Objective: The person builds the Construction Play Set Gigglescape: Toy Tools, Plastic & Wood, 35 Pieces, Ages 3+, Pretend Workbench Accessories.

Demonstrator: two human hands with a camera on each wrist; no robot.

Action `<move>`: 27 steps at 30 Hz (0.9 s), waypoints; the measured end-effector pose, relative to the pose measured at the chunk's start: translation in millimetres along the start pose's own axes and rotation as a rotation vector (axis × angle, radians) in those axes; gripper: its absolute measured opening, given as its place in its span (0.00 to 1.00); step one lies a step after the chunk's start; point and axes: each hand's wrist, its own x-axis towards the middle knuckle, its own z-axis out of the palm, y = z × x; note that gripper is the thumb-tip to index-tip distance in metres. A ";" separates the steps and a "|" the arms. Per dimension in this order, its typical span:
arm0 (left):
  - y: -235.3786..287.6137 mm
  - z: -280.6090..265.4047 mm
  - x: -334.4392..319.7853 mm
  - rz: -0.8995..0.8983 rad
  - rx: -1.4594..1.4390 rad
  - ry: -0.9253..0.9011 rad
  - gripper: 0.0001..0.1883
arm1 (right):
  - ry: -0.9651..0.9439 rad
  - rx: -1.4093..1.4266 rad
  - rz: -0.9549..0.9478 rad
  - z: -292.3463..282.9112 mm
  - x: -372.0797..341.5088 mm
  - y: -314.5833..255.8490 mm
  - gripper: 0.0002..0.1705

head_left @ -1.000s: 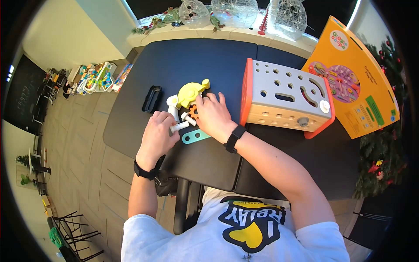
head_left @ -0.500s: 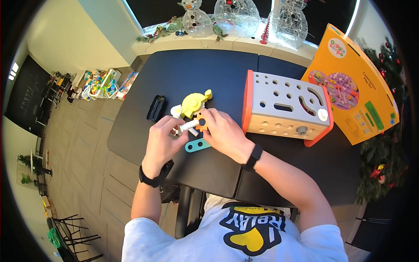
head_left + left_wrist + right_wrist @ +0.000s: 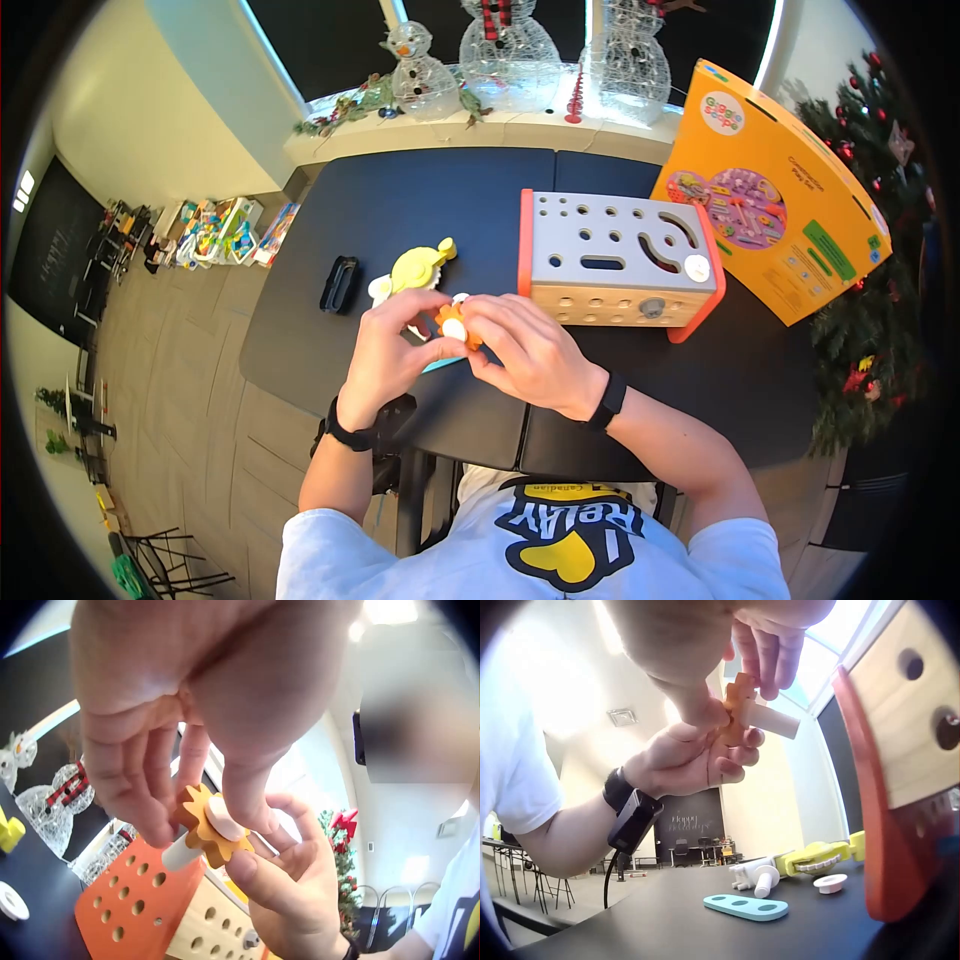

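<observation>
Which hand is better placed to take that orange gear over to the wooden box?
Probably the right hand: it holds the orange gear and is nearer the wooden box. The left hand holds the gear too, but from the side farther away.

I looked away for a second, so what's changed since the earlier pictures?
The right hand took the gear from beside the yellow toy and brought it up toward the person. The left hand, already holding the bolt, raised it to meet the gear; the bolt now runs through it, both hands gripping the pair. The yellow toy, toy box, black tray and teal strip stayed put.
</observation>
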 end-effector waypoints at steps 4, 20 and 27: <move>6.2 11.1 -0.8 -0.165 -0.401 -0.143 0.20 | 0.000 0.007 -0.008 -20.3 -11.2 0.0 0.26; 36.9 86.0 26.3 0.401 0.053 -0.263 0.15 | -0.113 0.136 0.482 -96.1 -75.2 6.7 0.19; 50.3 98.0 46.8 0.596 0.328 -0.211 0.27 | -0.064 0.107 0.549 -104.0 -87.5 13.8 0.18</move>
